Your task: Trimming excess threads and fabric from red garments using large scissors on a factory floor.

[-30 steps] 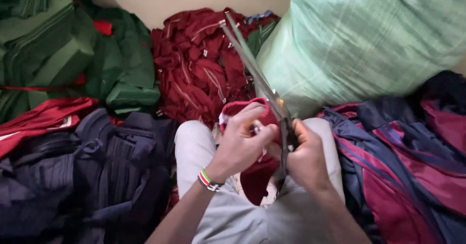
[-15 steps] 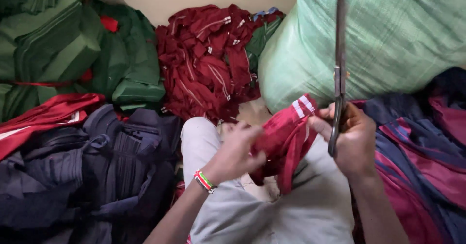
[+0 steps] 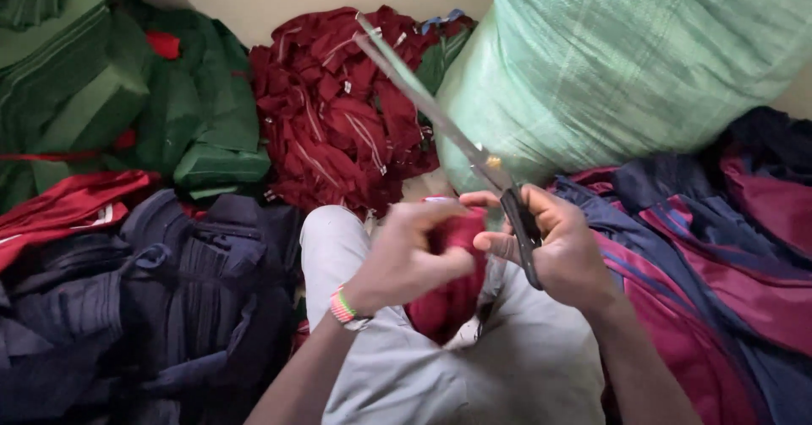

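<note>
Two hands at work over the lap. Fingers of the left hand are clenched on a bunched maroon cloth piece, pinching its upper edge. Fingers of the right hand are closed round the dark handles of long scissors; thumb and forefinger also touch the cloth's top edge. Blades point toward 11 o'clock, slightly parted at the tip, well clear of the cloth.

Cloth sits between the two hands above the grey-trousered lap, hanging down toward 6 o'clock.

Handling, as judged: cloth is light, soft and limp, not fragile; it folds and slips unless held taut. Best gripped at a hem or seam edge, close beside the spot being worked. Scissors are rigid, heavier and sharp; hold by the handles only.

Outward: striped wristband on the left wrist. Maroon garment heap at 12 o'clock, green woven sack at 1 o'clock, green folded stack at 10 o'clock, navy pile at 8 o'clock, navy-and-maroon garments at 3 o'clock.

Against half a second ago: blades then stood nearly upright toward 12 o'clock; now tipped to 11. Cloth then spread out, with a striped edge showing; now balled up tighter. Hands have drawn closer together.
</note>
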